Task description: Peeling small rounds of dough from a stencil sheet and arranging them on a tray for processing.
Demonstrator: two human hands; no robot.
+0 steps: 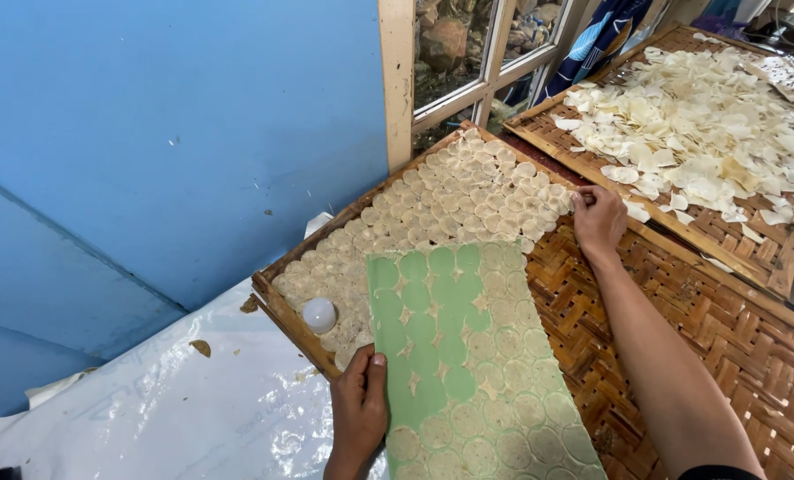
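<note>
Blue wall stands on the left, with a window frame at the far end. Near it lies a woven bamboo tray covered at its far left with rows of pale round wafers. Left hand grips the near left edge of a green sheet carrying more discs. Right hand, well apart, pinches a wafer at the far row's right end. A white ball rests among the wafers. A second tray of loose chips sits far right.

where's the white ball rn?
Head view, lower left: the white ball sits on the pale discs at the woven tray's near-left corner, left of the green sheet.
</note>
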